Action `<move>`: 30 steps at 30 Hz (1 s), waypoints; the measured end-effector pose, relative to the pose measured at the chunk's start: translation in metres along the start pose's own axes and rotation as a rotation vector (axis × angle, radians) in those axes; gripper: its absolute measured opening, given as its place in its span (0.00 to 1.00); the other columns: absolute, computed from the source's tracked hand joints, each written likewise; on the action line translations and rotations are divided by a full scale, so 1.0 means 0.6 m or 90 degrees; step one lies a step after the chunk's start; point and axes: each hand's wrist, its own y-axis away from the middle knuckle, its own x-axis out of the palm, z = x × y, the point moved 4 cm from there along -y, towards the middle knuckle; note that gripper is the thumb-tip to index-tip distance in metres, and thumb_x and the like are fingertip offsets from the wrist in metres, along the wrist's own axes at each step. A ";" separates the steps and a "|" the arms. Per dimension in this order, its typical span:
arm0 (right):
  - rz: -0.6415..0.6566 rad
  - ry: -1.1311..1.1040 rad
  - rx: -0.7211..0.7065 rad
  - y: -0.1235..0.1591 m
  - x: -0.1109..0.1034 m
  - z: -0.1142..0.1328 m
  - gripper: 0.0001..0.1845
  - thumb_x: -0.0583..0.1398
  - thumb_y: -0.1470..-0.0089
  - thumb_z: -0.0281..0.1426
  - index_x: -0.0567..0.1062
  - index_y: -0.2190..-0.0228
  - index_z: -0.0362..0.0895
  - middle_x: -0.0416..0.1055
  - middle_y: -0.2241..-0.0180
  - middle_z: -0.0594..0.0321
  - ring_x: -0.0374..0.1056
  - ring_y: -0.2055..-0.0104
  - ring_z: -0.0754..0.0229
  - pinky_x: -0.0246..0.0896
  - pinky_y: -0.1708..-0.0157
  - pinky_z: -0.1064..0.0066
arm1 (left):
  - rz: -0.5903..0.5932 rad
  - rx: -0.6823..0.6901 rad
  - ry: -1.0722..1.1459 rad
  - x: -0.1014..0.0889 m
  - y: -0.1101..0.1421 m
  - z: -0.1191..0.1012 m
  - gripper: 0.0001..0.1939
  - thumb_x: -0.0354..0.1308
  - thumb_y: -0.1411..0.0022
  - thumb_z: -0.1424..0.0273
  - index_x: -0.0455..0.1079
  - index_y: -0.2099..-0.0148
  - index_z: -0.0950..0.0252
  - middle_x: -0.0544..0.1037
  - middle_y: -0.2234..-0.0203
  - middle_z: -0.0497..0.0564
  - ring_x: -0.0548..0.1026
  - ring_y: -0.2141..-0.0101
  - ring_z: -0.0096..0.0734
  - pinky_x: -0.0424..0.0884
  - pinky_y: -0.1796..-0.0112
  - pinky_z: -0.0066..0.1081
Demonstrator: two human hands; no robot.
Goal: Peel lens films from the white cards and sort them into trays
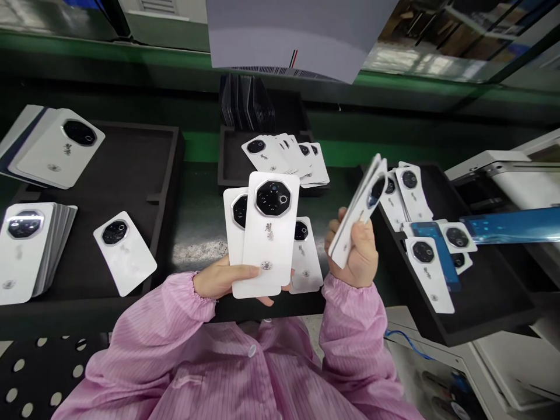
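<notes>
My left hand point(225, 279) grips two overlapping white phone back panels point(269, 233), thumb across the lower front and fingers behind. Each panel has a black octagonal camera area near its top and dark lettering below. To the right, my right hand point(356, 251) is closed around a small bunch of similar panels, tilted almost edge-on; their exact number is hard to make out. Another white panel point(306, 262) lies on the dark bench between my hands, partly covered by those in my left hand. Beyond, a fanned pile of panels point(271, 154) rests at the front of a black tray point(227, 157).
On the left, a black foam tray point(175, 146) bears stacked panels point(37, 251) and a single panel point(125, 254). The right-hand black tray point(481, 303) holds several panels point(431, 274) and blue film-covered strips point(511, 226). A white sheet point(297, 35) hangs overhead at the back.
</notes>
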 end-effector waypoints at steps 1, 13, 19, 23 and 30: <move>-0.004 -0.020 -0.001 -0.002 -0.007 0.004 0.14 0.65 0.60 0.36 0.70 0.68 0.50 0.71 0.68 0.69 0.66 0.74 0.69 0.63 0.77 0.77 | 0.005 0.001 0.000 0.000 0.001 -0.001 0.21 0.52 0.40 0.73 0.64 0.44 0.69 0.71 0.49 0.66 0.72 0.53 0.55 0.77 0.65 0.40; 0.108 0.026 0.016 0.052 0.022 -0.010 0.23 0.67 0.61 0.36 0.68 0.61 0.51 0.75 0.66 0.65 0.68 0.76 0.64 0.63 0.81 0.74 | -0.010 -0.046 -0.125 -0.011 0.007 0.012 0.20 0.52 0.38 0.70 0.65 0.45 0.70 0.74 0.53 0.66 0.73 0.54 0.53 0.75 0.62 0.41; 0.030 0.151 0.046 0.044 -0.010 -0.002 0.22 0.69 0.63 0.32 0.69 0.64 0.46 0.75 0.68 0.65 0.71 0.72 0.62 0.69 0.75 0.71 | 0.007 -0.034 -0.142 -0.004 -0.006 0.018 0.25 0.50 0.38 0.58 0.66 0.47 0.71 0.77 0.59 0.66 0.77 0.61 0.47 0.76 0.70 0.33; -0.073 0.188 0.036 0.017 -0.088 0.019 0.20 0.69 0.63 0.32 0.71 0.65 0.45 0.75 0.65 0.63 0.72 0.70 0.60 0.69 0.74 0.69 | -0.032 0.030 -0.030 -0.010 -0.009 0.005 0.29 0.45 0.38 0.52 0.58 0.41 0.64 0.75 0.56 0.65 0.76 0.59 0.50 0.75 0.75 0.32; 0.032 0.431 0.134 0.015 -0.131 -0.038 0.24 0.69 0.65 0.36 0.71 0.63 0.44 0.74 0.64 0.58 0.71 0.64 0.53 0.68 0.66 0.59 | 0.010 0.060 0.013 -0.010 -0.009 -0.005 0.44 0.36 0.49 0.38 0.60 0.44 0.67 0.76 0.58 0.68 0.77 0.63 0.54 0.72 0.76 0.34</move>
